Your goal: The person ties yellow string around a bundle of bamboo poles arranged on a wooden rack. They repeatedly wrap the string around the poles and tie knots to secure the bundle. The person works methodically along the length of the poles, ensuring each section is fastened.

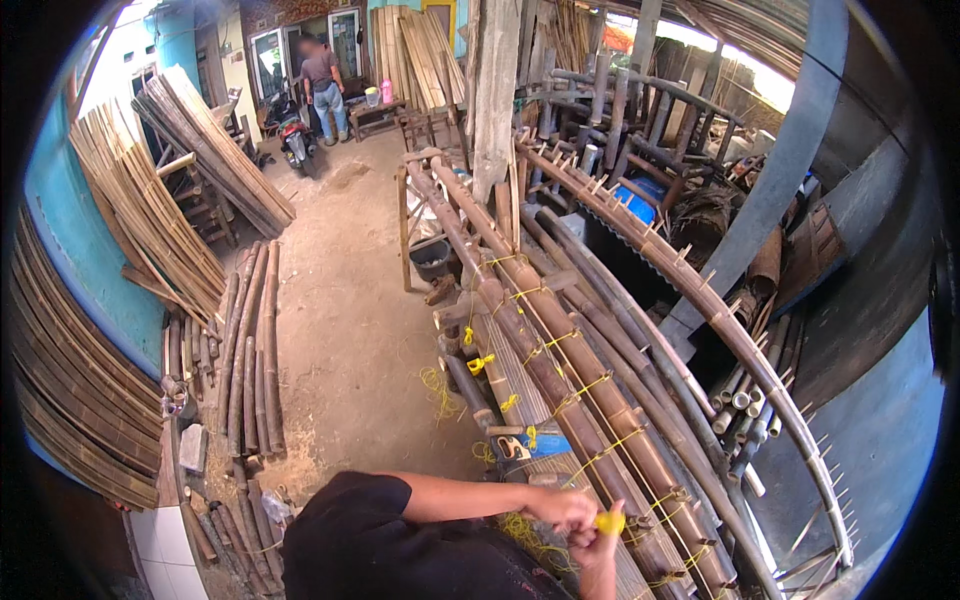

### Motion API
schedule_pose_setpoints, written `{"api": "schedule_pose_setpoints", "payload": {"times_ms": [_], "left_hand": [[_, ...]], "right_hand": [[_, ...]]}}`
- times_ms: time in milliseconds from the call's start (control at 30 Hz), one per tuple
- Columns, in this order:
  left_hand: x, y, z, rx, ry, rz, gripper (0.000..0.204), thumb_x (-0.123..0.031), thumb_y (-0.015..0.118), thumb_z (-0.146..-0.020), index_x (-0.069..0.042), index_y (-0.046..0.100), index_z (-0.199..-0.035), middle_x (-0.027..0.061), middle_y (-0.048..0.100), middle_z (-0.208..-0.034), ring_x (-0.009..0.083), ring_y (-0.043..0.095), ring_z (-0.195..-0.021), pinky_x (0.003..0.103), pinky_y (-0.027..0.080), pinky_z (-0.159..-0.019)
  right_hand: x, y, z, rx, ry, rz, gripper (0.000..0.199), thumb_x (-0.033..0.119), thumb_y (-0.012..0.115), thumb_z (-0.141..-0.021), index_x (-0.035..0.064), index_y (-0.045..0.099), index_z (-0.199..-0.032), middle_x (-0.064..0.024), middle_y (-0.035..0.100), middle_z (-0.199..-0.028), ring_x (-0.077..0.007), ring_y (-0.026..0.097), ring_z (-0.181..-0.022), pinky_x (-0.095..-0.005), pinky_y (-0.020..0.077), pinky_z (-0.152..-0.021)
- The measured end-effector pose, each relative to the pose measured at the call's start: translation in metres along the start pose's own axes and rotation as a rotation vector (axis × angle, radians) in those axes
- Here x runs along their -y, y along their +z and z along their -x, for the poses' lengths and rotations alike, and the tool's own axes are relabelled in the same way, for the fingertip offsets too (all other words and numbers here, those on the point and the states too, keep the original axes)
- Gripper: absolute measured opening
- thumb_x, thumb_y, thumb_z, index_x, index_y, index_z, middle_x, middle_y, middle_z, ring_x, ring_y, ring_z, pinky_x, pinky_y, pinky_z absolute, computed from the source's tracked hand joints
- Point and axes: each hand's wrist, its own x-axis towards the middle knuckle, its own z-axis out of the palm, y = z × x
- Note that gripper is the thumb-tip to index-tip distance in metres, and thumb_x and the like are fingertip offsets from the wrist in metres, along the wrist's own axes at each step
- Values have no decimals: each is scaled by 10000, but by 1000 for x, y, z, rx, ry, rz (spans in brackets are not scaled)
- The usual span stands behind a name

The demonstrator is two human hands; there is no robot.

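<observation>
Two long brown bamboo poles (pixel 575 370) lie side by side on the rack, with yellow cord (pixel 598 455) tied across them at intervals. Above their near end, my left hand (pixel 565 508) is closed, fingers curled; whatever is in them is hidden. Close against it, my right hand (pixel 594 546) grips a small yellow bundle of cord (pixel 610 522). A handsaw with a blue blade (pixel 548 446) rests across the bamboo just beyond my left forearm. Loose yellow cord (pixel 540 548) lies tangled below my left arm.
Bamboo poles (pixel 255 350) lie on the floor at left, and split slats (pixel 150 200) lean on the wall. A concrete post (pixel 495 100) stands beyond the rack. A curved pole with pegs (pixel 690 275) runs along the right. A person (pixel 323 85) stands near a motorcycle (pixel 296 145).
</observation>
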Motion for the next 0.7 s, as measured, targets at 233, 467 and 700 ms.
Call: {"api": "schedule_pose_setpoints", "payload": {"times_ms": [233,467,700], "left_hand": [[10,-16,-18,-197,70,115,259,-204,476,-959,-43,543,-768,12,512,-700,104,517,-585,257,429,-510],[94,-24,-37,-357,37,-146,227,-196,468,-959,-57,543,-795,19,538,-733,86,498,-611,266,437,-569],[60,-6,-3,33,-270,-302,233,-216,499,-931,-29,638,-942,7,612,-748,104,553,-649,263,413,-515]], "right_hand": [[-18,50,10,-39,-232,287,637,728,294,-914,127,448,-1055,-25,471,-577,-153,487,-448,-253,409,-428],[22,77,28,79,-234,749,545,593,271,-993,91,410,-1154,-86,555,-986,-164,581,-782,-319,473,-684],[29,55,26,-55,-61,881,678,673,223,-965,65,503,-1078,20,438,-627,-120,434,-545,-273,380,-525]]}}
